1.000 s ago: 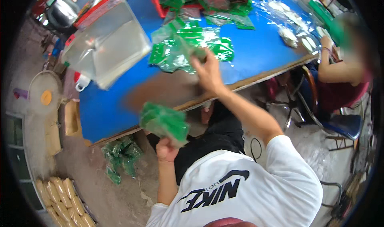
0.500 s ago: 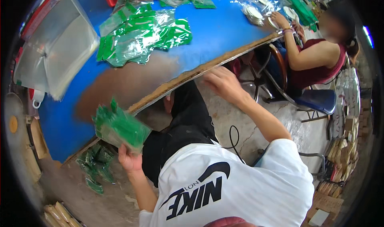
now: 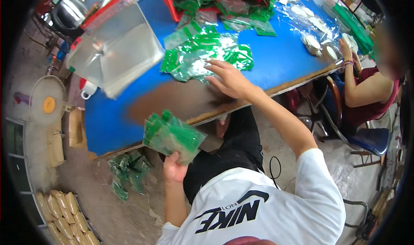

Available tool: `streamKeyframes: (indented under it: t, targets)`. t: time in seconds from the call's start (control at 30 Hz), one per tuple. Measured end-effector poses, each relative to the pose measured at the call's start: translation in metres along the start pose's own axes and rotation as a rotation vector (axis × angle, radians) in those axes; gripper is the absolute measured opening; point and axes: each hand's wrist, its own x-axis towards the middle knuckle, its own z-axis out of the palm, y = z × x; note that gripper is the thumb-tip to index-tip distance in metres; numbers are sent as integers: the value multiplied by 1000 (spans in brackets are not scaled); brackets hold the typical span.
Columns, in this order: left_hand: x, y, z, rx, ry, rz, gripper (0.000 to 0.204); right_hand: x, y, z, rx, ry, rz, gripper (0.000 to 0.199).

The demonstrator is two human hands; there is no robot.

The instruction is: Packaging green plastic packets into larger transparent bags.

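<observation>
Low beside the table's near edge, my left hand (image 3: 174, 169) grips a stack of clear plastic packets (image 3: 171, 135) with green pieces inside. The fingers behind the stack are mostly hidden. My right hand (image 3: 230, 82) is open, its fingers stretched toward the near side of a spread pile of similar green packets (image 3: 194, 50) on the blue table (image 3: 267, 68). Nothing shows in that hand. Whether its fingertips touch the pile I cannot tell.
A red bin (image 3: 170, 5) of green packets stands behind the pile. Clear plastic sheets (image 3: 133, 50) and a white mug (image 3: 88, 89) lie to the left. A co-worker (image 3: 364, 87) sits at the right near white pieces (image 3: 311, 44). Green packets (image 3: 129, 171) lie on the floor.
My right hand has moved from beside the table edge to over the table, by the pile. My left hand still holds the stack. The whole view has shifted, showing more at the left.
</observation>
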Motion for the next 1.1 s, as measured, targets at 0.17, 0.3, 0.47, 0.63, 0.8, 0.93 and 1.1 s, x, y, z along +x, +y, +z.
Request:
streamKeyframes:
  t: [0.17,0.3,0.47,0.63,0.8,0.93,1.1]
  targets:
    - [-2,10,14,56,51,81,58,12,-26,57,-222,-266,-276,47]
    - [12,5,17,49,115,65,54,-15,-62,44,258,-476,-459,36]
    - [10,3,9,30,118,23,51,79,19,45,-90,215,-87,35]
    - [1,1,7,2,85,10,53,101,64,45,-404,-208,-69,28]
    - [-6,3,-6,-51,94,29,55,123,49,38,-384,-89,-228,32]
    - [-9,8,-4,-118,64,24,54,114,56,58,-300,-185,-539,49]
    - [-6,12,0,-113,87,44,54,110,62,59,-320,-306,-551,48]
